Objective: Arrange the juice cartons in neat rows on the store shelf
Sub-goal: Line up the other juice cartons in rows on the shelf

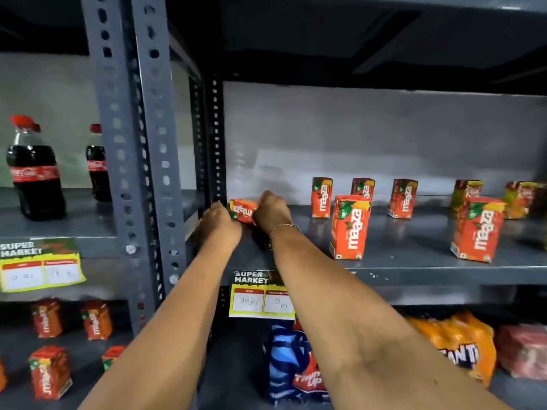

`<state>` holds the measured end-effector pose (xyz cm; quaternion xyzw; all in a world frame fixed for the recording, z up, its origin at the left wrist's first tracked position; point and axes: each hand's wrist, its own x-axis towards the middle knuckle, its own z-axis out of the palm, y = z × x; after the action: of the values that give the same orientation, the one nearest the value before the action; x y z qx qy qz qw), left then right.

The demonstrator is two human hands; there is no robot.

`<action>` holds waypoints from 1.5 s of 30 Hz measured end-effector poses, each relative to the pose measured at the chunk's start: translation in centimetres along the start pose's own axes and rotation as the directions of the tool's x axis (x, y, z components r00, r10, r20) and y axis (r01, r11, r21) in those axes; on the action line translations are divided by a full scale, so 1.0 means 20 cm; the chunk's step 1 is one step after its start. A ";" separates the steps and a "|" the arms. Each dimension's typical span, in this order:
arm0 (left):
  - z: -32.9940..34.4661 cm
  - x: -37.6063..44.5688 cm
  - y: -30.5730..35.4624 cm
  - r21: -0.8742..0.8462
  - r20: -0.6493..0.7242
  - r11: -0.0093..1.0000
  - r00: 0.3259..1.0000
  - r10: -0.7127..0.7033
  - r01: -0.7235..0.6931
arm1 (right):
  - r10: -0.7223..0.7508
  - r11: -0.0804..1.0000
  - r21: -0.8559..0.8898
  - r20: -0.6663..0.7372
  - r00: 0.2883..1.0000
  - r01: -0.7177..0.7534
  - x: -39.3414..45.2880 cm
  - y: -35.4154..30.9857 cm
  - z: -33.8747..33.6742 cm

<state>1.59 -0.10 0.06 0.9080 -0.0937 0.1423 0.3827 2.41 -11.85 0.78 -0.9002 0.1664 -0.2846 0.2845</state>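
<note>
While both hands clasp one carton (243,211), upright cartons (350,227) stand right.

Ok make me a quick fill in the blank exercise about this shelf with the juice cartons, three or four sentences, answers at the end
1. Both hands, the left hand and the right hand, hold one carton that is turned on its ____.
2. The right wrist wears a thin ____.
3. The cola bottles have ____ caps.
4. The yellow price tag on the shelf edge is headed SUPER ____.

Missing words: side; bracelet; red; MARKET
</note>
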 end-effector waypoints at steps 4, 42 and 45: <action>-0.02 -0.01 -0.01 -0.019 0.023 1.000 1.000 -0.011 0.012 | 0.084 0.988 0.131 -0.061 0.995 -0.076 -0.05 0.01 -0.02; 0.01 -0.04 -0.02 -0.259 -0.075 0.946 0.980 0.183 -0.196 | 0.027 0.975 0.224 -0.093 0.995 -0.005 -0.25 -0.04 -0.03; 0.00 -0.07 -0.01 -0.363 -0.171 0.888 0.957 0.236 -0.284 | 0.002 0.958 0.280 -0.216 0.976 0.060 -0.31 -0.06 -0.09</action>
<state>0.34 0.24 -0.52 0.7843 -0.2170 0.2265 0.5353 -3.44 -8.76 0.19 -0.8164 0.1398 -0.4048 0.3874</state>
